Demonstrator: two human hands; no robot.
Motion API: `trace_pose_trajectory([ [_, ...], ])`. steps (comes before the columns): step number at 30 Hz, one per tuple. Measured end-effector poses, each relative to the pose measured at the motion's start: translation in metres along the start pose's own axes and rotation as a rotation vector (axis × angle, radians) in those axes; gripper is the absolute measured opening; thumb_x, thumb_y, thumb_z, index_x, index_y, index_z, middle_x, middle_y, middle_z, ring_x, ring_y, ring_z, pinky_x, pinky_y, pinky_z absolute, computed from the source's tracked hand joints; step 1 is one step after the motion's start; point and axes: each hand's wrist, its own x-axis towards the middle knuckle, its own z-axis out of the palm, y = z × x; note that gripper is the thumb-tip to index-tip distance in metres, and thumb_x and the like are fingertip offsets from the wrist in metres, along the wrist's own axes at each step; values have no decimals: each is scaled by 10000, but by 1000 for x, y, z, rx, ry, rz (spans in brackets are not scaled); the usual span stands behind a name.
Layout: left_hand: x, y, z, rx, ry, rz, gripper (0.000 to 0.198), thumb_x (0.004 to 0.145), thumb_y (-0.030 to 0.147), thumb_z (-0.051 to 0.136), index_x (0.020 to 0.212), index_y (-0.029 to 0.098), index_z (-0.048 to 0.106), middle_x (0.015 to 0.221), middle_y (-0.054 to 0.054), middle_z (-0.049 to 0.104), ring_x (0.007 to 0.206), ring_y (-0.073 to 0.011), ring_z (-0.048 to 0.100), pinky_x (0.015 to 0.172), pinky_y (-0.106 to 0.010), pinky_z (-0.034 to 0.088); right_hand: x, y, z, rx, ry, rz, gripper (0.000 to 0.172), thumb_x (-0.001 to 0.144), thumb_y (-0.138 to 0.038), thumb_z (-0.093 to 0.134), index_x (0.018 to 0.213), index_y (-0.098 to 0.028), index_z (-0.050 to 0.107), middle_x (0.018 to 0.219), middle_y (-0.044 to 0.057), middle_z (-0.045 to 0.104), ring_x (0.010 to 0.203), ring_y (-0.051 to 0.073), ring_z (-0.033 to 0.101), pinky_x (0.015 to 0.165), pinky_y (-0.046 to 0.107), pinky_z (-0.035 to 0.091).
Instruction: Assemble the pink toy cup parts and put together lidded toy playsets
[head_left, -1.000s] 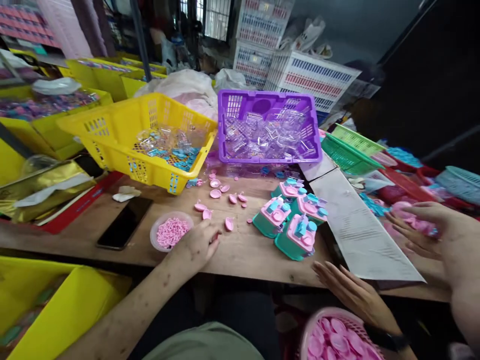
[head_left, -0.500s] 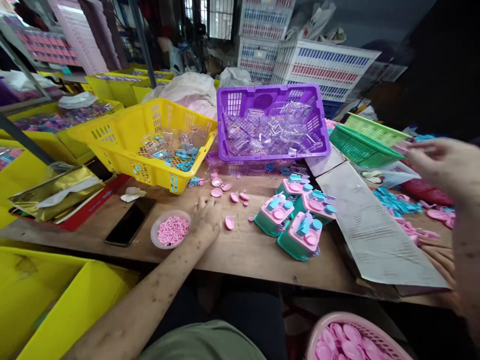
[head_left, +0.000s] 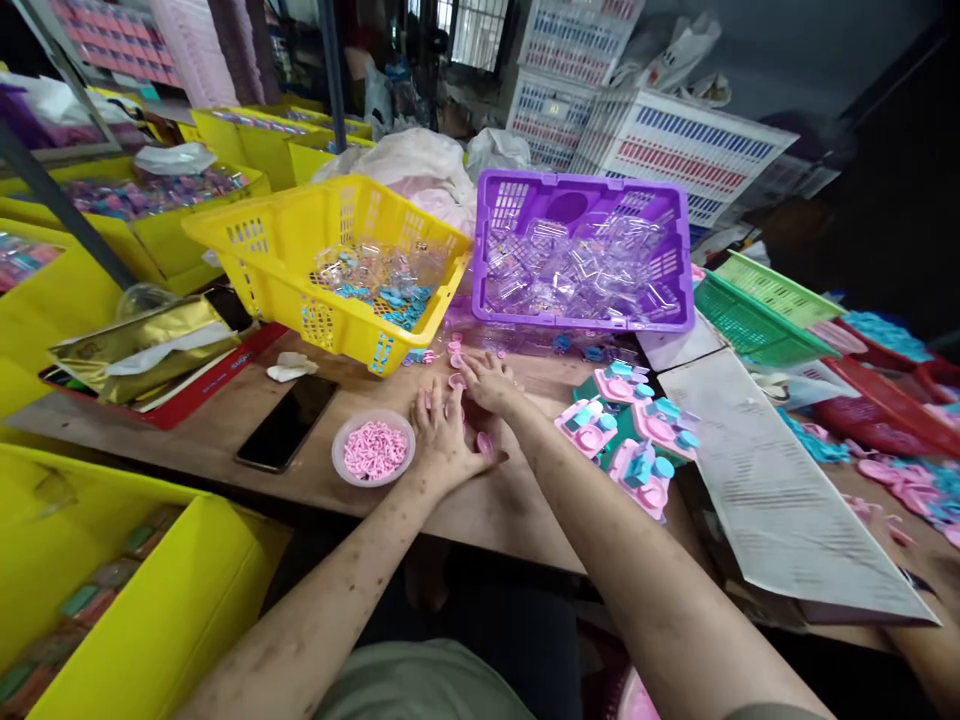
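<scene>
My left hand (head_left: pixel 441 440) lies on the wooden table with its fingers spread, just right of a clear round tub (head_left: pixel 411 452) of small pink pieces. A pink oval piece (head_left: pixel 485 443) is by its thumb. My right hand (head_left: pixel 489 384) reaches in from the right, fingers stretched down among the small pink oval pieces (head_left: pixel 456 360) and touching or close to them. Some pieces are partly hidden by my hands. Right of my hands stands a group of green toy boxes with pink tops (head_left: pixel 589 428) and blue parts.
A yellow basket (head_left: pixel 277 270) and a purple basket (head_left: pixel 585 322) hold clear plastic packs. A phone (head_left: pixel 286 425) lies left of the tub. At right are a cardboard flap (head_left: pixel 787 480), a green basket (head_left: pixel 757 318) and loose pink and blue parts. Another person's arm (head_left: pixel 926 640) shows at lower right.
My right hand has come from the far right over to the pink oval pieces. My left hand has spread its fingers. The view has turned slightly left.
</scene>
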Motion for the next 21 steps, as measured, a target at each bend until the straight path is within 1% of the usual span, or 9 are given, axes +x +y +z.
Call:
trace_pose_trajectory([
  [4,11,2,-4,9,-40,-92,1404,724,554,981,1814,108,216,1879,-323,167,1736,-603,148,1388,-764,203,3,13,1,211,17,8,570,1189,-559,366,1353,-246,813,1454,127,792,1438,313,674,1294,551,456],
  [6,23,3,-8,16,-56,-96,1431,718,559,999,1822,113,205,1892,-317,110,1741,-601,124,1395,-759,181,-5,20,-1,312,72,10,685,1192,-637,275,1329,-243,819,1412,115,812,1334,279,745,1224,472,535],
  [8,34,4,-11,24,-79,-73,1423,721,574,1005,1827,146,220,1907,-293,47,1749,-600,65,1388,-790,133,-13,28,-4,387,170,42,814,1175,-714,172,1330,-224,803,1411,136,805,1304,286,765,1181,465,566],
  [10,44,3,-11,19,-114,-28,1287,747,576,993,1791,190,347,1908,-273,97,1752,-594,48,1365,-838,86,-19,35,-5,425,290,105,910,1149,-759,93,1327,-187,778,1418,180,785,1331,313,748,1192,492,552],
  [12,50,3,-7,2,-138,21,1014,800,535,963,1669,221,544,1872,-256,266,1747,-570,132,1368,-832,93,-19,37,-1,439,383,172,911,1128,-795,126,1300,-170,766,1411,216,770,1376,346,710,1241,530,501],
  [14,53,1,-2,-20,-128,56,696,884,446,899,1502,212,681,1790,-240,430,1717,-524,256,1397,-753,157,-18,35,7,454,414,207,825,1108,-820,266,1242,-186,776,1379,215,777,1387,363,690,1272,540,461],
  [16,55,-1,3,-48,-90,72,482,940,312,819,1391,179,717,1673,-240,552,1647,-478,388,1391,-655,269,-17,29,20,488,402,203,722,1089,-810,390,1158,-215,792,1325,183,801,1352,351,704,1268,511,464],
  [18,58,-2,9,-91,-46,73,357,983,203,710,1336,147,701,1503,-244,652,1511,-431,534,1328,-599,386,-19,19,32,532,395,184,671,1078,-800,439,1076,-232,797,1269,155,822,1317,332,716,1256,474,477],
  [21,64,-1,15,-188,30,74,276,1052,152,561,1314,139,650,1361,-225,685,1313,-347,657,1212,-514,514,-24,6,45,609,436,182,726,1063,-836,400,1055,-224,791,1243,156,826,1274,320,723,1215,460,513],
])
